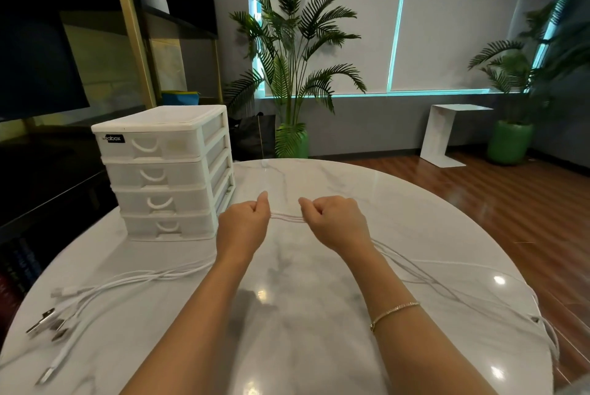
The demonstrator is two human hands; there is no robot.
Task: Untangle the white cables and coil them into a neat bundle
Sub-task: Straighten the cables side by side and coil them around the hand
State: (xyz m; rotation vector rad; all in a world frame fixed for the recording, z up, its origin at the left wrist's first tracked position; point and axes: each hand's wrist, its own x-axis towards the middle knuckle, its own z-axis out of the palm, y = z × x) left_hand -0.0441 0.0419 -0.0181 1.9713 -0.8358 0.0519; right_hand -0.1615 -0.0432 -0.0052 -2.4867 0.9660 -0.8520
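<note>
Several white cables point(286, 217) stretch in a short taut span between my two fists above the round marble table point(415, 203). My left hand point(245, 222) grips the strands at the span's left end, thumb on top. My right hand point(332, 222) grips them at the right end. From my left hand the cables run down and left across the table, ending in several plugs point(48, 324) near the left edge. From my right hand other strands point(447, 286) trail right and hang over the table's right rim.
A white plastic drawer unit point(166, 168) with several drawers stands at the table's back left, close to my left hand. Beyond the table are potted palms point(293, 75), a white side table point(447, 136), dark shelving on the left and wooden floor.
</note>
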